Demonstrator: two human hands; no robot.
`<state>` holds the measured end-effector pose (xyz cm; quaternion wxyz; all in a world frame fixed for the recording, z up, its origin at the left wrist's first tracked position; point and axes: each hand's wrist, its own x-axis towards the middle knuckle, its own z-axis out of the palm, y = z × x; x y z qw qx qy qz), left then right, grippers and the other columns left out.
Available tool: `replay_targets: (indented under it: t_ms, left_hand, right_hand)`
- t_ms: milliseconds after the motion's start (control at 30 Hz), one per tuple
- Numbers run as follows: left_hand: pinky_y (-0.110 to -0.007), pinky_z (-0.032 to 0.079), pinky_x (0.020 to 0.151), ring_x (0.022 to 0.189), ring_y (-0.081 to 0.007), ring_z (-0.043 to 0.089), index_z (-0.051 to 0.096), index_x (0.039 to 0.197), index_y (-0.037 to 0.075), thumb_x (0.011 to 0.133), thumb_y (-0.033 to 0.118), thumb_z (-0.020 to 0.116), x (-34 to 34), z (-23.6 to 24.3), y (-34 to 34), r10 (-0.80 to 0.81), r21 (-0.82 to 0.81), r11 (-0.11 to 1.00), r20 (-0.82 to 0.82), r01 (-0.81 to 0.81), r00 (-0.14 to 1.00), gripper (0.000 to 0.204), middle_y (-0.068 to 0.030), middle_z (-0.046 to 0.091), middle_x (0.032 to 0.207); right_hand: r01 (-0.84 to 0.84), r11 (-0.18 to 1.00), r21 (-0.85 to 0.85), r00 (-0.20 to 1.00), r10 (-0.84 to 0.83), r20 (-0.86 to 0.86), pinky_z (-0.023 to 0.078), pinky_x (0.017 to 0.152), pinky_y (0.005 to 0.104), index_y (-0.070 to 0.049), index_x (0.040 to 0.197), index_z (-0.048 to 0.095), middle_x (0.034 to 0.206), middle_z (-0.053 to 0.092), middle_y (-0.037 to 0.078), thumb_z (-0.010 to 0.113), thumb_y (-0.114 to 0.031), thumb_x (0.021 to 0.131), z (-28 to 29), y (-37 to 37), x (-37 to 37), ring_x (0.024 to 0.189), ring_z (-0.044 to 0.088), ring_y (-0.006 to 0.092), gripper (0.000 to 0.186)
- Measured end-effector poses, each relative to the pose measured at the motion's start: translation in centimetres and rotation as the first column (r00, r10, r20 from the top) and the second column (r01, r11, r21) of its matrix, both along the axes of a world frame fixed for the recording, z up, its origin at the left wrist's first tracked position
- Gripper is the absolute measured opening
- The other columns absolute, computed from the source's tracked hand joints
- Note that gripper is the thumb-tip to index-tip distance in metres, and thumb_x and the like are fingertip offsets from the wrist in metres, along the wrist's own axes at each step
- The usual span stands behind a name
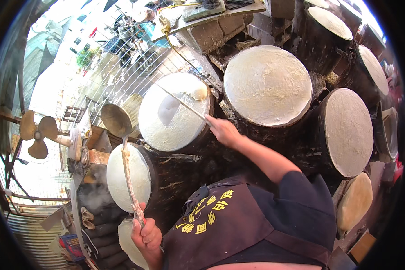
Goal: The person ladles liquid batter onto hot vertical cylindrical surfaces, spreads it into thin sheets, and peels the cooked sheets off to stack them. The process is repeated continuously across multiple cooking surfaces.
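Observation:
My left hand is wrapped round the long, batter-smeared handle of a ladle. The ladle's metal bowl hangs beyond the left round top, which is coated in white batter. In my right hand is a thin stick, gripped near one end. It reaches over the round top ahead, where white batter surrounds a smoother, greyer patch. A thicker clump of batter sits near that top's right edge.
Several dark drums with pale, coated round tops stand close around me, more to the right. A tan round sheet leans at the lower right. A three-bladed propeller is at the left, with steam below it. Wire mesh stands behind.

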<state>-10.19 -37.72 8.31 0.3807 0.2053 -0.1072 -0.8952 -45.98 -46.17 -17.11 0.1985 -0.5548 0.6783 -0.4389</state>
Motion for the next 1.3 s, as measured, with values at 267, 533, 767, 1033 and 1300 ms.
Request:
replay_targets:
  t_ms: [267, 533, 767, 1033, 1300]
  left_hand:
    - [-0.018, 0.028, 0.031, 0.043, -0.0037, 0.029, 0.017, 0.148, 0.013, 0.101, 0.025, 0.04, -0.7, -0.7, -0.8, -0.067, 0.039, 0.997, 0.034, 0.065, 0.997, 0.053, -0.0016, 0.037, 0.069]
    - [-0.018, 0.03, 0.032, 0.043, -0.0044, 0.03, 0.016, 0.148, 0.013, 0.101, 0.026, 0.041, -1.1, -0.3, -1.5, -0.128, 0.046, 0.991, 0.045, 0.126, 0.991, 0.055, -0.001, 0.036, 0.068]
    - [-0.018, 0.031, 0.032, 0.043, -0.0045, 0.032, 0.017, 0.148, 0.014, 0.101, 0.026, 0.041, -1.4, -0.5, -1.5, -0.127, 0.065, 0.99, 0.051, 0.124, 0.991, 0.054, -0.0004, 0.036, 0.068]
    - [-0.018, 0.032, 0.033, 0.045, -0.0049, 0.033, 0.016, 0.148, 0.012, 0.101, 0.024, 0.04, -0.3, -0.7, -0.3, -0.058, 0.062, 0.996, 0.0, 0.058, 0.998, 0.054, -0.0018, 0.038, 0.069]
    - [-0.019, 0.034, 0.035, 0.047, -0.0054, 0.035, 0.016, 0.148, 0.011, 0.101, 0.023, 0.04, -0.1, -0.3, 0.7, -0.084, 0.052, 0.995, -0.009, 0.084, 0.996, 0.054, -0.0026, 0.039, 0.07]
  right_hand:
    - [0.28, 0.929, 0.243, 0.96, -0.268, -0.079, 0.046, 0.074, 0.048, -0.016, 0.143, 0.031, 0.087, 0.057, 0.021, 0.042, -0.008, 0.089, 0.8, -0.7, -0.4, 0.083, 0.058, 0.0405, 0.055]
    - [0.059, 0.987, 0.152, 0.997, -0.051, -0.057, 0.049, 0.072, 0.0498, -0.01, 0.128, 0.044, 0.084, 0.063, 0.024, 0.047, -0.007, 0.081, 1.3, -6.3, -3.1, 0.081, 0.062, 0.042, 0.047]
    - [0.094, 0.962, 0.255, 0.994, -0.075, -0.084, 0.049, 0.068, 0.0511, -0.015, 0.135, 0.043, 0.083, 0.062, 0.025, 0.046, -0.009, 0.083, 1.7, -6.3, 0.9, 0.078, 0.062, 0.0433, 0.052]
    - [0.236, 0.958, 0.16, 0.971, -0.227, -0.076, 0.05, 0.065, 0.0513, -0.016, 0.13, 0.048, 0.078, 0.062, 0.022, 0.047, -0.009, 0.082, 0.0, -4.6, -1.0, 0.071, 0.062, 0.0412, 0.048]
    - [0.035, 0.989, 0.144, 0.999, -0.03, -0.035, 0.051, 0.065, 0.0491, -0.019, 0.124, 0.056, 0.081, 0.064, 0.023, 0.05, -0.009, 0.081, 1.4, -6.1, 0.1, 0.075, 0.063, 0.0402, 0.045]
